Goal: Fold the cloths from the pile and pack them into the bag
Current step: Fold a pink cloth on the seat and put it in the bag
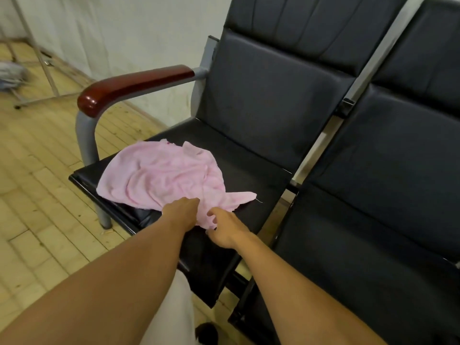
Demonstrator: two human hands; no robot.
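Left hand point(183, 211), arm outstretched, grips pink cloth point(161, 174) at near edge; right hand point(225, 229) beside it, fingers curled, pinching the hem. Cloth crumpled on black seat point(251, 175).

It looked like a waiting room or public hall. A row of joined black padded seats point(261, 100) stood on a grey metal frame with a red-brown armrest point(129, 85), against a plain white wall point(112, 33), on a pale yellow tiled floor point(37, 170).
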